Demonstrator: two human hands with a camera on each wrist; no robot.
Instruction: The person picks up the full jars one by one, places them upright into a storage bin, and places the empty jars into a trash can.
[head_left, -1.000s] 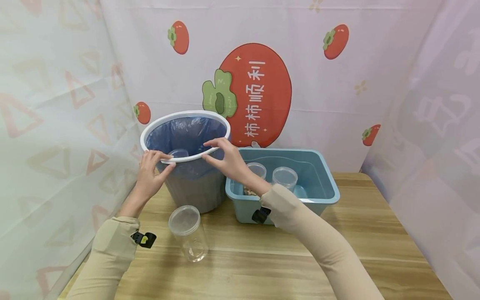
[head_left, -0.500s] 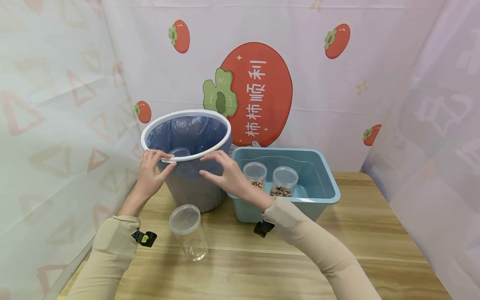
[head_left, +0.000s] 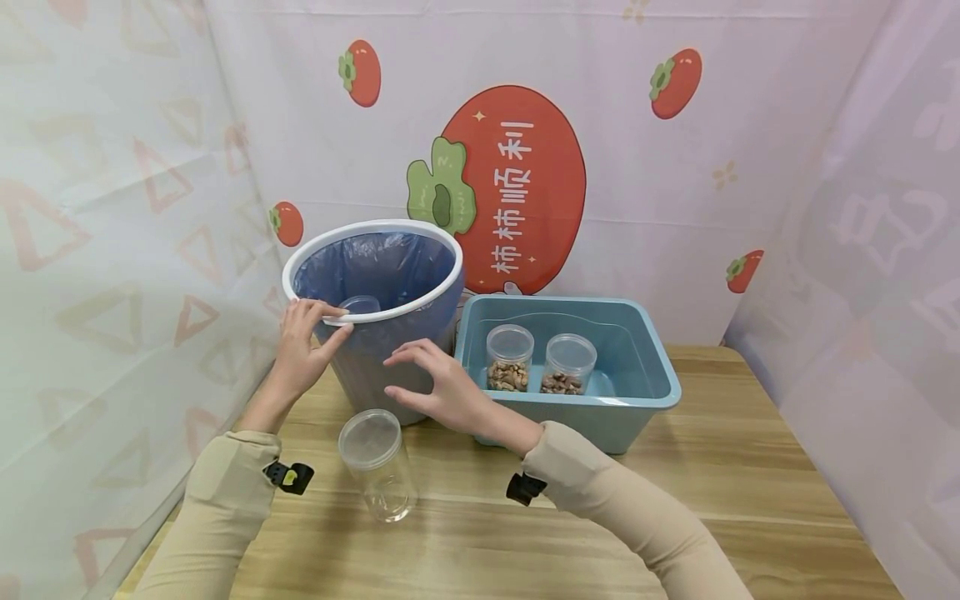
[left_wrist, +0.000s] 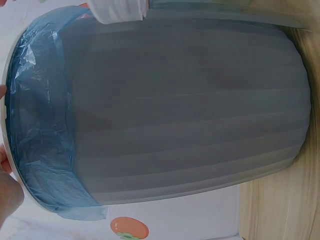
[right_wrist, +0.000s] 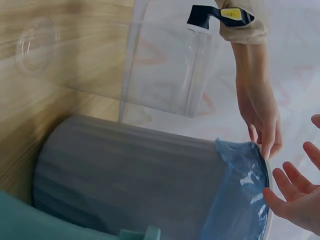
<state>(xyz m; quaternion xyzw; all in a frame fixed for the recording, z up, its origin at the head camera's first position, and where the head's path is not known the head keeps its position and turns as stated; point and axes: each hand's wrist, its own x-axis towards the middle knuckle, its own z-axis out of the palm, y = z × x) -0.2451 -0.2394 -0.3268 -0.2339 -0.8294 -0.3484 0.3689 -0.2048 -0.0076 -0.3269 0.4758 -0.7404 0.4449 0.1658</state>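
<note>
My left hand [head_left: 303, 346] pinches the white rim of a grey trash can [head_left: 356, 379], fingers over the rim and thumb on the outside. A blue bag [head_left: 390, 258] lines the can and folds down over its outside, as the left wrist view also shows. Inside, a clear round plastic thing [head_left: 362, 305] shows in part behind the rim. My right hand [head_left: 442, 387] holds nothing; its fingers are spread apart and slightly bent, in front of the can's side. Between my forearms, a clear lidded jar [head_left: 381, 471] with nothing visible in it stands on the wooden table [head_left: 480, 533].
To the right of the can sits a blue plastic tub [head_left: 637, 408]. It holds a lidded jar of light-brown pieces, perhaps nuts [head_left: 509, 375], and another jar of darker pieces [head_left: 564, 382]. Patterned cloth walls [head_left: 637, 192] enclose the table at the back and sides.
My right hand has let go of the can's rim and moved down in front of it, uncovering the two jars in the tub. The left hand keeps its place on the rim.
</note>
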